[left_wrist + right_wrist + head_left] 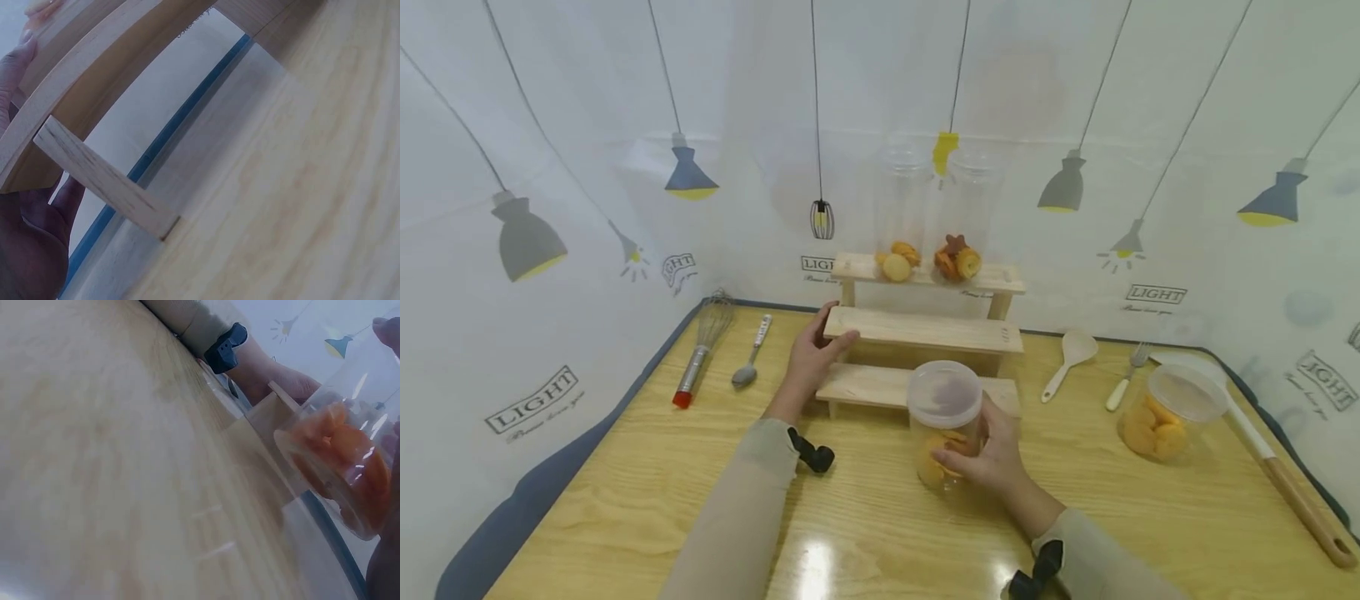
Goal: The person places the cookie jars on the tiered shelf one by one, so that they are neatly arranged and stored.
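My left hand (812, 364) grips the left end of the middle plank of a three-tier wooden stand (925, 331). In the left wrist view its thumb lies over the plank, with other fingers behind and below. My right hand (997, 447) holds a clear plastic jar (946, 433) by its side, in front of the lowest tier. The jar has a translucent lid (945, 392) and orange-yellow biscuits inside, seen also in the right wrist view as orange pieces (350, 453). Two tall clear jars (904, 208) with biscuits in the bottom stand on the top tier.
Another lidded jar (1172, 412) of biscuits stands at right, near a long-handled spatula (1262, 442), a fork (1129, 377) and a white spoon (1069, 360). A whisk (703, 346) and a metal spoon (751, 354) lie at left. A printed white curtain (760, 167) surrounds the table.
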Action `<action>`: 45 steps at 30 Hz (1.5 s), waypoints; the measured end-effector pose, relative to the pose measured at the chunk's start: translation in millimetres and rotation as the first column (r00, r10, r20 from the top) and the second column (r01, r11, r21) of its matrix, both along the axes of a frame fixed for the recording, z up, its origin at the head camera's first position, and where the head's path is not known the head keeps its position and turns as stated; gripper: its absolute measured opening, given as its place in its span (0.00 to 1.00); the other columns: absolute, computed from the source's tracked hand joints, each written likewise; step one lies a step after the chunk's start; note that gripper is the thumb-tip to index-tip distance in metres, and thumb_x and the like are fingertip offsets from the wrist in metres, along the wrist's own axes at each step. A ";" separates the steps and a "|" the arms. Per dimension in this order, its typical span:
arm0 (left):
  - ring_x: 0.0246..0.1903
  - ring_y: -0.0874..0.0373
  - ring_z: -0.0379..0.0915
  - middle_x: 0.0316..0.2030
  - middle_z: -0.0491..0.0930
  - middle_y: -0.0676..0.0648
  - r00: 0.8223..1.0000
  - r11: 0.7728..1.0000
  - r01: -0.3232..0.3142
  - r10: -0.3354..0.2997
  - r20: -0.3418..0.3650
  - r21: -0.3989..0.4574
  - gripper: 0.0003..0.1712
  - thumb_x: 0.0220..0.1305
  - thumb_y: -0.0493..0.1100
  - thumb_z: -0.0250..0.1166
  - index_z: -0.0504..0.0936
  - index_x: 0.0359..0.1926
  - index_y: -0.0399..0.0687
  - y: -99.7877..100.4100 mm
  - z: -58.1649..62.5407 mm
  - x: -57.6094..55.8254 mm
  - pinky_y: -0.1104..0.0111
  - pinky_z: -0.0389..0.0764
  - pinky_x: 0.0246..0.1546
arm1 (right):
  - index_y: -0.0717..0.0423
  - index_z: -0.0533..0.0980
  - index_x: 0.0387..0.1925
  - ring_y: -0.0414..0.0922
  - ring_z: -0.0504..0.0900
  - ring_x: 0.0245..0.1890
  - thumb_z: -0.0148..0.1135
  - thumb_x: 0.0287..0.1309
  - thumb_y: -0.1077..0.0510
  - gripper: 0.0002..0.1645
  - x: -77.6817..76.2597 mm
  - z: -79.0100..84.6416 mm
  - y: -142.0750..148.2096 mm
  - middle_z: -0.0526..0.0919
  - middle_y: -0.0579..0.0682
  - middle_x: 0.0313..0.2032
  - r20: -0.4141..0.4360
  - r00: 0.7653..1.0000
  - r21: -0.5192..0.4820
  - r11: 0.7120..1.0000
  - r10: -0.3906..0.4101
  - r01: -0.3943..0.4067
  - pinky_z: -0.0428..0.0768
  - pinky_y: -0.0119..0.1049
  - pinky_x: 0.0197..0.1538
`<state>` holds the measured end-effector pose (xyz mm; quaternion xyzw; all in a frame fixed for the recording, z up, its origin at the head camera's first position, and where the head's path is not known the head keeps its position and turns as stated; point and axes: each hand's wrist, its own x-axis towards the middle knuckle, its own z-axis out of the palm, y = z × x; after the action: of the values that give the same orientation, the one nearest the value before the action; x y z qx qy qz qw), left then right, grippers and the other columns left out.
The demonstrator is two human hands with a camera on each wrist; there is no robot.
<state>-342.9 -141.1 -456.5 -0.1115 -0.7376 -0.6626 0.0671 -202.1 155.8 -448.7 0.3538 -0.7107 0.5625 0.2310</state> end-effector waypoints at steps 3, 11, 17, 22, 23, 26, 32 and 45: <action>0.50 0.51 0.77 0.66 0.74 0.50 1.000 1.000 0.002 -0.002 -0.003 0.011 0.48 0.59 0.62 0.72 0.63 0.76 0.63 1.0 0.7 0.5 0.63 0.79 0.48 | 0.79 0.71 0.56 0.56 0.82 0.49 0.83 0.43 0.53 0.47 5.4 13.3 -6.7 0.81 0.72 0.47 -0.012 1.000 0.043 0.999 -0.010 0.010 0.76 0.29 0.54; 0.51 0.51 0.77 0.68 0.72 0.50 1.000 1.000 -0.006 0.006 -0.001 0.005 0.46 0.60 0.62 0.72 0.62 0.76 0.67 1.3 2.3 1.8 0.60 0.78 0.51 | 0.78 0.70 0.57 0.53 0.81 0.52 0.80 0.30 0.74 0.47 2.0 8.8 -4.2 0.80 0.71 0.50 0.072 0.997 0.036 0.999 -0.032 0.030 0.76 0.29 0.56; 0.53 0.52 0.76 0.68 0.71 0.51 1.000 1.000 0.005 -0.005 -0.003 0.017 0.47 0.61 0.60 0.72 0.62 0.77 0.63 3.1 4.3 1.0 0.59 0.76 0.55 | 0.71 0.69 0.64 0.51 0.80 0.54 0.82 0.29 0.73 0.53 -9.4 9.2 -3.0 0.79 0.68 0.52 0.037 0.999 0.015 1.000 0.012 -0.013 0.76 0.32 0.58; 0.50 0.52 0.76 0.67 0.73 0.51 1.000 1.000 0.007 -0.007 -0.007 0.027 0.45 0.61 0.59 0.72 0.63 0.76 0.63 3.8 5.4 -0.4 0.61 0.77 0.51 | 0.67 0.68 0.66 0.49 0.78 0.57 0.83 0.41 0.63 0.50 -16.4 44.9 -9.0 0.78 0.65 0.56 0.017 0.999 -0.007 0.999 0.050 -0.050 0.75 0.36 0.60; 0.49 0.51 0.77 0.66 0.73 0.50 1.000 1.000 0.007 -0.007 -0.005 0.028 0.45 0.61 0.59 0.72 0.63 0.76 0.63 3.6 5.3 -0.8 0.62 0.78 0.50 | 0.66 0.68 0.66 0.49 0.78 0.57 0.83 0.43 0.61 0.49 -18.4 51.6 -11.5 0.78 0.65 0.57 0.023 0.998 -0.015 0.999 0.052 -0.051 0.75 0.36 0.61; 0.47 0.52 0.78 0.65 0.74 0.51 1.000 1.000 0.000 0.000 0.003 0.025 0.45 0.61 0.60 0.72 0.63 0.76 0.64 2.6 4.0 -1.4 0.65 0.79 0.46 | 0.64 0.69 0.66 0.49 0.77 0.58 0.82 0.46 0.60 0.47 -24.9 67.1 -21.6 0.78 0.62 0.58 0.050 0.997 -0.032 0.998 0.058 -0.056 0.74 0.39 0.62; 0.49 0.50 0.79 0.66 0.74 0.49 1.000 1.000 -0.006 0.006 0.007 0.020 0.45 0.61 0.58 0.73 0.64 0.76 0.63 1.3 2.7 1.0 0.63 0.80 0.47 | 0.53 0.70 0.67 0.48 0.78 0.57 0.82 0.47 0.56 0.46 -37.6 79.9 -42.3 0.80 0.52 0.58 0.078 0.996 0.000 0.999 0.049 -0.049 0.77 0.41 0.59; 0.53 0.50 0.77 0.66 0.73 0.45 0.997 0.999 0.028 -0.029 0.068 0.020 0.44 0.65 0.51 0.71 0.61 0.77 0.62 -1.7 9.1 -0.6 0.64 0.78 0.50 | 0.48 0.67 0.71 0.46 0.75 0.63 0.80 0.49 0.46 0.49 -90.8 78.4 -71.6 0.77 0.45 0.63 0.057 0.991 -0.049 0.991 -0.120 0.123 0.77 0.48 0.59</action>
<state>-343.4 -142.8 -447.4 -0.0986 -0.7314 -0.6740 0.0335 -292.9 84.3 -370.3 0.2885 -0.7219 0.5752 0.2546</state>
